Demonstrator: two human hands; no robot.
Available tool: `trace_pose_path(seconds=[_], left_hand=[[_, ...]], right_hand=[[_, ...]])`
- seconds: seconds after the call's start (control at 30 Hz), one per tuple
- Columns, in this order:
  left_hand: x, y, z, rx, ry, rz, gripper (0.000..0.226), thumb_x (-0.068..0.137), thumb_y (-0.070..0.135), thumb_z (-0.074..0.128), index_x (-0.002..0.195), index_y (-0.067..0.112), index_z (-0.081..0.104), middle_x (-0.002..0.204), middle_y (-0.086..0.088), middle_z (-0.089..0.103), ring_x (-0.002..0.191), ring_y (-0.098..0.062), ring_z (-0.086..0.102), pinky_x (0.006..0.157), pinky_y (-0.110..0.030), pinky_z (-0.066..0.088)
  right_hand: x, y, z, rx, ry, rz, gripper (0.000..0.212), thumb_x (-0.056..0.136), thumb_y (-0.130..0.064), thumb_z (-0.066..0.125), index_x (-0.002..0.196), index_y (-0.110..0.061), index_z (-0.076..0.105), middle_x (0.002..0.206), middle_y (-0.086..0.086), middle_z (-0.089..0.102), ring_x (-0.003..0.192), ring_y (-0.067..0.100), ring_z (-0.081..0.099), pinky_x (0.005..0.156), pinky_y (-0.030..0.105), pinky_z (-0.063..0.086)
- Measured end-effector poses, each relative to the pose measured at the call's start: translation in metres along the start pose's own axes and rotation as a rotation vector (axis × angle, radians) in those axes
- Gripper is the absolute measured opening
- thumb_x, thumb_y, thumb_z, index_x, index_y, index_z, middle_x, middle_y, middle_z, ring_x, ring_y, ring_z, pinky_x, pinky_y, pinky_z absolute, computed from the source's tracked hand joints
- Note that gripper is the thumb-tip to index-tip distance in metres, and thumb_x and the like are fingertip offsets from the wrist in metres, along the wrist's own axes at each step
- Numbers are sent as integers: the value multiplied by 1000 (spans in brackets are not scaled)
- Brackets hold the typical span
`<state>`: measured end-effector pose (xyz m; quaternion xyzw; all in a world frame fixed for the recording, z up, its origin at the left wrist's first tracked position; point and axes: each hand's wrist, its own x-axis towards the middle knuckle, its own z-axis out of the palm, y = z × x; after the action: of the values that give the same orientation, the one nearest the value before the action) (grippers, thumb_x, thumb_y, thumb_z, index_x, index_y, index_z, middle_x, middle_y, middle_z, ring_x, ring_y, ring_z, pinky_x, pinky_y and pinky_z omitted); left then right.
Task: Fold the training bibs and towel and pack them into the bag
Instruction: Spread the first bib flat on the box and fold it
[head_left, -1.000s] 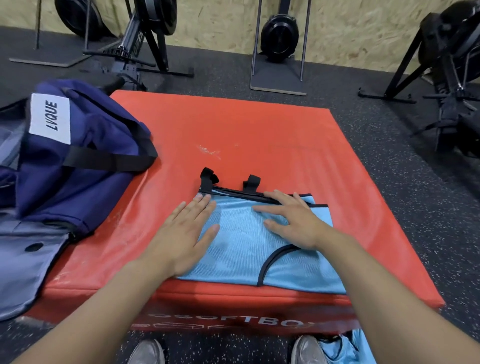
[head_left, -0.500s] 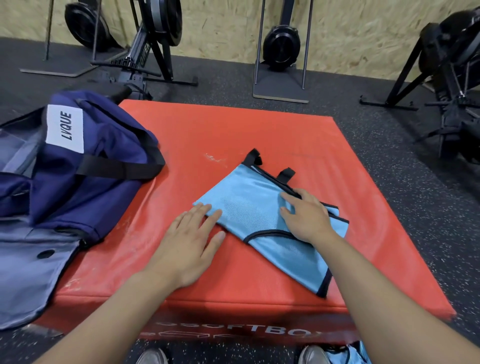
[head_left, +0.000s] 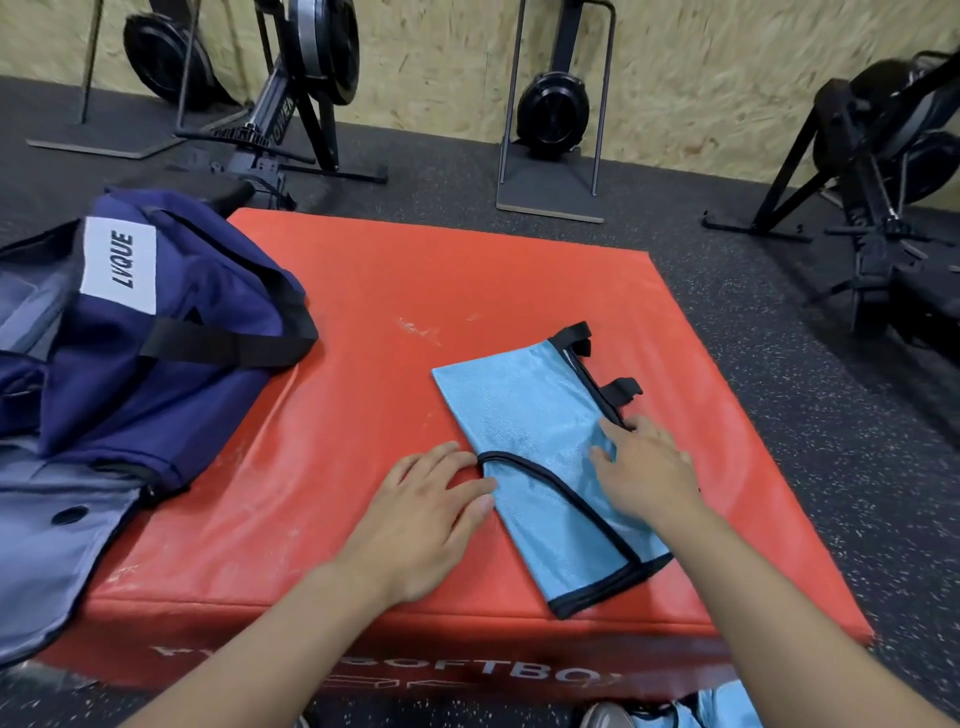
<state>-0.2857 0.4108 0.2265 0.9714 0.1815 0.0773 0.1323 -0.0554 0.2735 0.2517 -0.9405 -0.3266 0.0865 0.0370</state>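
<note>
A folded light-blue training bib (head_left: 535, 447) with black trim lies at an angle on the red soft box (head_left: 415, 291), its black straps pointing away from me. My right hand (head_left: 647, 470) rests flat on the bib's right side with straight fingers. Flat on the red surface lies my left hand (head_left: 426, 512), fingertips touching the bib's left edge. The navy bag (head_left: 140, 343) with a white LVQUE label sits open on the box's left side. More light-blue fabric (head_left: 722, 706) lies on the floor by my feet.
Rowing machines (head_left: 291, 93) and black stands (head_left: 553, 109) line the wooden wall across the dark rubber floor. Another machine (head_left: 893, 171) stands at the right. The box's front edge is close to my shoes (head_left: 605, 717).
The bib has been turned clockwise and slid to the right on the box. My right hand moved with it; my left hand now lies on the red surface at the bib's edge.
</note>
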Motion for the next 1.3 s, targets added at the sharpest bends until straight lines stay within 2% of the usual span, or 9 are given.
trace_pose_path(seconds=[0.23, 0.37, 0.47, 0.6, 0.73, 0.87, 1.03, 1.1, 1.3], left_hand=[[-5, -30, -7, 79, 15, -123, 70, 94, 62, 1, 142, 44, 49, 152, 13, 41, 149, -10, 21, 119, -39, 17], [-12, -47, -11, 122, 5, -156, 79, 89, 68, -8, 145, 47, 44, 154, 12, 38, 150, -12, 19, 119, -39, 16], [-21, -54, -9, 126, -14, -98, 81, 91, 69, -13, 148, 45, 40, 155, 13, 39, 150, -10, 20, 119, -36, 16], [-46, -57, -12, 118, -41, 30, 57, 102, 60, 8, 148, 45, 39, 155, 18, 38, 148, -4, 23, 116, -29, 13], [-74, -59, -19, 93, -57, 157, 44, 105, 50, 24, 148, 51, 35, 159, 23, 28, 149, -3, 23, 115, -32, 21], [-87, -54, -23, 127, -61, 257, 42, 105, 50, 28, 146, 52, 38, 163, 19, 20, 150, -5, 20, 115, -33, 21], [-78, -38, -19, 153, -69, 324, 41, 106, 52, 29, 141, 46, 50, 167, 13, 8, 153, -11, 11, 116, -38, 19], [-72, -34, -20, 166, -72, 344, 41, 106, 51, 29, 138, 42, 55, 168, 11, 5, 154, -13, 8, 118, -38, 16], [-70, -24, -26, -33, -87, 332, 46, 107, 54, 27, 137, 36, 57, 159, 31, 21, 152, -3, 8, 121, -27, 10]], right_hand=[[-26, 20, 2, 79, -25, -206, 51, 103, -39, 43, 152, -30, 38, 151, -2, 38, 138, 23, 35, 112, 40, 32], [-41, 31, 8, 138, -35, -352, 51, 103, -36, 46, 153, -30, 38, 154, -4, 37, 140, 19, 33, 114, 29, 25], [-48, 46, 11, 199, -43, -439, 52, 104, -32, 47, 154, -30, 34, 157, -6, 36, 144, 15, 31, 118, 27, 22], [-60, 83, 11, 266, -32, -564, 50, 101, -32, 47, 151, -33, 39, 153, -15, 43, 142, 2, 35, 119, 32, 28], [-79, 120, 2, 262, -72, -637, 40, 102, -26, 54, 138, -42, 56, 150, -25, 41, 142, -13, 26, 119, 16, 20], [-92, 126, -1, 254, -86, -725, 40, 96, -20, 65, 122, -51, 66, 150, -30, 39, 144, -10, 23, 116, 8, 12], [-88, 104, 10, 140, -12, -851, 38, 96, -16, 58, 125, -39, 67, 165, -19, 15, 154, 12, 6, 118, 34, 19], [-84, 94, 10, 42, 19, -860, 32, 96, -13, 56, 118, -33, 67, 166, -18, 7, 155, 13, -2, 119, 36, 15], [-78, 85, 13, 117, 19, -873, 19, 100, -13, 49, 106, -25, 63, 158, -26, 30, 152, 3, 12, 123, 43, 20]])
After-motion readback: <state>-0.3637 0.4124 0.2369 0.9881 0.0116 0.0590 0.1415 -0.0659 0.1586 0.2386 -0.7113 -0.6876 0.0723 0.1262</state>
